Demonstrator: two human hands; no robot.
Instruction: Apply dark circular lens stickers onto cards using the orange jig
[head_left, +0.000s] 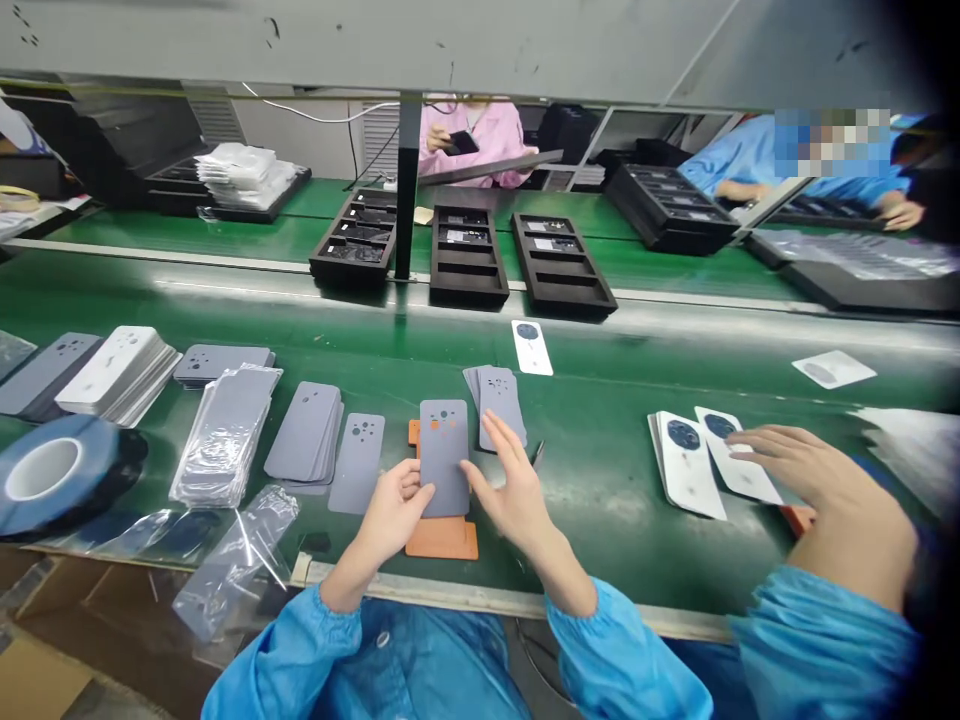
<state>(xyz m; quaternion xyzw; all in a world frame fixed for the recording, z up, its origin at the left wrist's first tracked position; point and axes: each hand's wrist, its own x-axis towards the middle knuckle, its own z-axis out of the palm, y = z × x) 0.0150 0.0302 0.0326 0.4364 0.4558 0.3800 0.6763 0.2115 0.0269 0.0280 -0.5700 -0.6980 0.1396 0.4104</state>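
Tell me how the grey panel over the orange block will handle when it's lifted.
The grey panel is probably stiff: it shows no sag though the left hand grips only a lower corner. It looks thin, so likely light. Its matte face seems unlikely to slip.

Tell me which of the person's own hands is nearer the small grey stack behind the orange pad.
Right. The right hand has its fingertips at the grey stack's near edge; the left hand sits farther left, gripping a grey panel.
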